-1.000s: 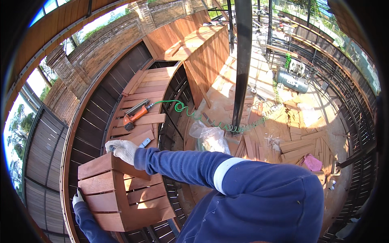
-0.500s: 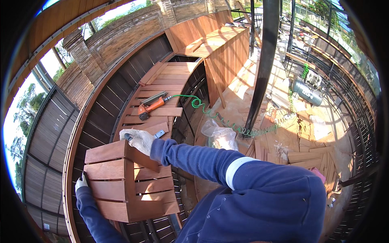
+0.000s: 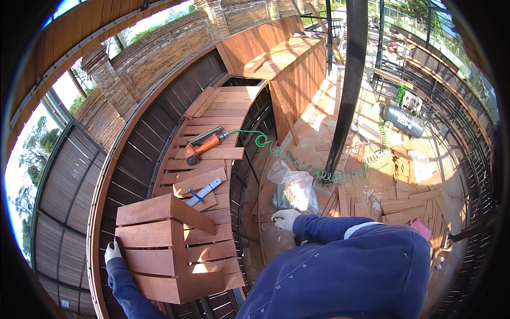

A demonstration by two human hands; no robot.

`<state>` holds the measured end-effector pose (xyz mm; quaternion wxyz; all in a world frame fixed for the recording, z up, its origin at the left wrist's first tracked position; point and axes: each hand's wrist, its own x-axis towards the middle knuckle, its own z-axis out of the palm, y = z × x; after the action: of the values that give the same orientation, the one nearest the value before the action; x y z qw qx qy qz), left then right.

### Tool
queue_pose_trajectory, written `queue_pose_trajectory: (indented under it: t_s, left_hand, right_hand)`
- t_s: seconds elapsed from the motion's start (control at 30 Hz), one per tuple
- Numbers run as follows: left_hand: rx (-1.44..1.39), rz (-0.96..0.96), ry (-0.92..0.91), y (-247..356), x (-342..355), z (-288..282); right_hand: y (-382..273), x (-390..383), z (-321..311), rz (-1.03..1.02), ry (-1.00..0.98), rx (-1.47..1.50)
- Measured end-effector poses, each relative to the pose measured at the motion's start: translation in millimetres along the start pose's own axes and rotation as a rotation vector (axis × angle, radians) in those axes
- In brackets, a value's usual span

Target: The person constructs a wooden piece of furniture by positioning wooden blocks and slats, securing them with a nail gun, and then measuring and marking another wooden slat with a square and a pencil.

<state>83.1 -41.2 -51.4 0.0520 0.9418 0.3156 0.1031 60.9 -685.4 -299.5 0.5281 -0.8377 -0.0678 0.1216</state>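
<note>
My left hand (image 3: 113, 252), in a pale work glove, grips the left edge of a slatted wooden panel (image 3: 146, 237). Brown slats run across the panel, and angled boards support its right side. It stands tilted on the curved slatted bench (image 3: 223, 217). My right hand (image 3: 286, 219), also gloved, is away from the panel, between the bench and a clear plastic bag (image 3: 295, 189). Its fingers are curled; whatever they may hold is too small to make out. Beyond the panel, a combination square (image 3: 205, 191) with a blue head lies on loose boards.
An orange nail gun (image 3: 204, 148) rests farther along the bench, joined to a green coiled hose (image 3: 297, 162). A dark steel post (image 3: 345, 90) rises ahead on the right. An air compressor (image 3: 404, 121) and stacked wood pieces (image 3: 409, 210) occupy the floor beyond.
My right hand has left the panel's top corner and swung right, toward the plastic bag. The square is now fully in sight. My left hand stays on the panel's edge.
</note>
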Motion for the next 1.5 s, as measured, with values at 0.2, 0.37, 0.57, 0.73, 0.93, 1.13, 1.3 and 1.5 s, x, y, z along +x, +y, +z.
queue_pose_trajectory:
  t_s: [0.2,0.37,0.57,0.73,0.93,1.13,1.3,1.5]
  left_hand:
    - [-0.059,0.016,-0.013,22,-19,-13]
    - [-0.064,0.107,0.073,27,-23,-19]
    - [0.136,0.359,0.338,79,-72,-60]
    - [-0.064,0.328,-0.017,89,-141,-113]
    - [-0.220,0.687,-0.115,147,-161,-81]
    - [-0.204,0.798,-0.042,236,-213,-52]
    - [-0.201,0.881,-0.033,297,-243,-28]
    - [-0.237,0.996,-0.030,363,-295,-13]
  right_hand:
    - [197,-149,-70,0.817,-0.372,-0.723]
    - [252,-229,-77,0.898,-0.330,-0.504]
    - [325,-215,-23,0.741,-0.240,-0.412]
    - [202,-229,-65,0.683,-0.115,-0.348]
    - [224,-345,-108,0.912,0.336,-0.083]
    - [248,-472,-89,1.083,0.393,-0.035]
    - [306,-546,-26,1.194,0.358,0.029]
    - [319,-567,1,1.166,0.439,0.098]
